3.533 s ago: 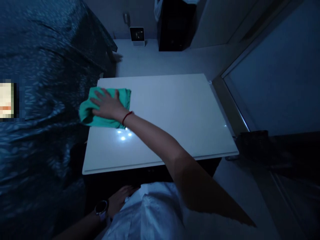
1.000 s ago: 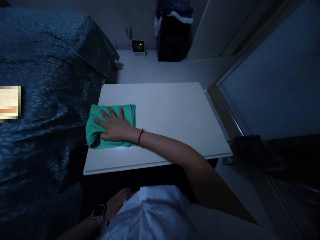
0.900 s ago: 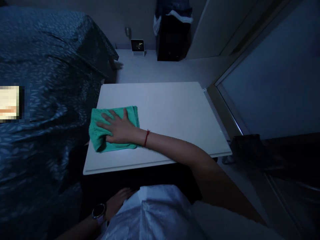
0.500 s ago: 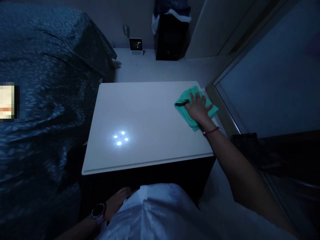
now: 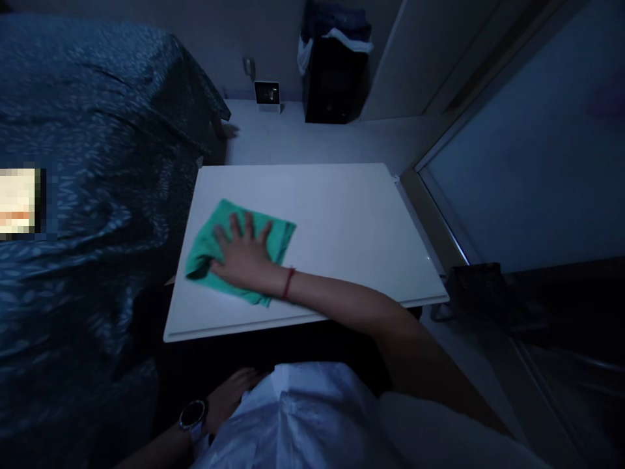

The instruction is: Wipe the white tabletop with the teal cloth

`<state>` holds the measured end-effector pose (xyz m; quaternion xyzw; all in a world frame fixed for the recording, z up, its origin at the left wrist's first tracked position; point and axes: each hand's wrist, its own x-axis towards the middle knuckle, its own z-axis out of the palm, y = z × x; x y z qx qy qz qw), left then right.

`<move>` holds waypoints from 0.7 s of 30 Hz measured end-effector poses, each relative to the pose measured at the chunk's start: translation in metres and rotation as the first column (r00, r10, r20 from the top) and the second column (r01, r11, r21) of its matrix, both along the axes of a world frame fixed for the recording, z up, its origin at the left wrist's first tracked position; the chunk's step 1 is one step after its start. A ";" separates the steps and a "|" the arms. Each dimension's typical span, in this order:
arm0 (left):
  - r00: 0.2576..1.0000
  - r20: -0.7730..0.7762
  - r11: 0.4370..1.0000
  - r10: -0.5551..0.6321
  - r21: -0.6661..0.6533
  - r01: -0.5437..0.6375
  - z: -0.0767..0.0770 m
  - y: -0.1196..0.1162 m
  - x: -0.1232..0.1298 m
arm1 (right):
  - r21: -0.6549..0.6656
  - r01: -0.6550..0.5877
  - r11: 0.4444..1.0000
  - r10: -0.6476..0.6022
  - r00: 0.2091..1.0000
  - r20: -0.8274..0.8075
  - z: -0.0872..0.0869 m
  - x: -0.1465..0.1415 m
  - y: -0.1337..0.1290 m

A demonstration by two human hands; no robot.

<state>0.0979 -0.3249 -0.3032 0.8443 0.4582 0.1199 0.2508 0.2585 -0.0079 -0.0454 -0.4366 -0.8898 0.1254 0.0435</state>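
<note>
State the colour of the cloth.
The cloth is teal green, clearest in the head view.

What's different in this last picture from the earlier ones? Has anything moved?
The right hand has swept the green cloth leftward across the white tabletop, from near the far right corner to the front left, pressing it flat. The left hand, with its watch, stayed low beside the white shirt.

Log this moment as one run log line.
right hand: pressing green cloth | on white tabletop | left hand: beside white shirt
</note>
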 end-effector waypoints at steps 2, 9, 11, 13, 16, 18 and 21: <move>1.000 0.008 1.000 -0.028 0.001 0.028 -0.002 0.001 -0.002 | 0.099 -0.198 0.975 0.201 0.979 -0.026 -0.001 -0.030 -0.017; 0.989 0.051 0.989 -0.142 -0.032 0.144 0.004 0.007 -0.007 | 0.072 -0.357 0.931 0.361 0.932 -0.040 0.000 0.004 -0.018; 0.991 0.044 0.991 -0.129 -0.042 0.131 0.004 0.006 -0.005 | -0.001 -0.194 0.981 0.194 0.981 -0.028 0.000 0.044 0.001; 0.995 0.035 0.994 -0.099 -0.046 0.100 0.003 0.004 -0.003 | -0.034 -0.001 0.999 0.002 1.000 0.022 0.001 0.093 0.021; 0.996 0.038 0.995 -0.082 -0.055 0.084 0.004 0.004 -0.002 | -0.018 0.321 0.947 -0.316 0.940 0.131 0.003 0.177 0.042; 0.994 0.050 0.993 -0.094 -0.066 0.097 0.005 0.005 -0.002 | 0.004 0.538 0.843 -0.530 0.830 0.175 0.003 0.231 0.043; 0.996 0.053 0.996 -0.068 -0.053 0.071 0.003 0.004 -0.003 | 0.041 0.742 0.670 -0.736 0.655 0.174 -0.001 0.284 0.031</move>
